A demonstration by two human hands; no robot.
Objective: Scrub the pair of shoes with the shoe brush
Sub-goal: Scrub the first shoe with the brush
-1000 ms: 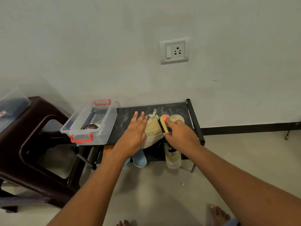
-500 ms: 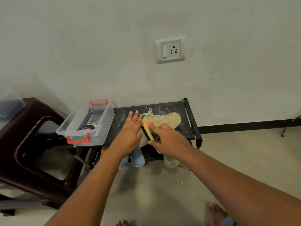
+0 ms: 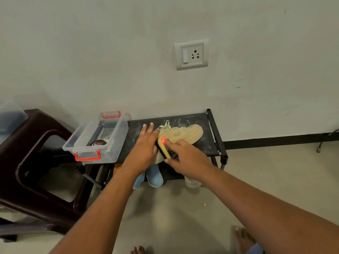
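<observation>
- Head view: tan shoe (image 3: pixel 183 133) lies on the top shelf of the black rack (image 3: pixel 185 118), toe pointing right, laces at the left end.
- Only one tan shoe is clear. A pale bit shows under the hands at the shelf's front edge; can't tell if that's the second shoe.
- Left hand (image 3: pixel 145 149): fingers straight and flat, pressing down on the lace/heel end of the shoe. It is pinning the shoe, not gripping it.
- Right hand (image 3: pixel 185 158): fingers wrapped round the brush (image 3: pixel 165 146), which has a yellow back, a red tip and dark bristles facing the shoe's near side.
- Step in hand, my read: scrubbing the side panel near the heel.
- To do it well: use short strokes along the shoe, heel to toe, with the bristles flat on the fabric and not on edge.
- Put the left palm's weight over the collar so the shoe doesn't skate toward the rack's right post.
- Left fingertips sit just beside the brush tip, so keep strokes clear of them.
- Roll the shoe to reach the far side and the toe.
- Nearby: clear box (image 3: pixel 117 125) with red handles on the rack's left end, a dark tin (image 3: pixel 99 143) inside it; blue slippers (image 3: pixel 154 176) on the lower shelf; brown chair (image 3: pixel 36 143) at left.
</observation>
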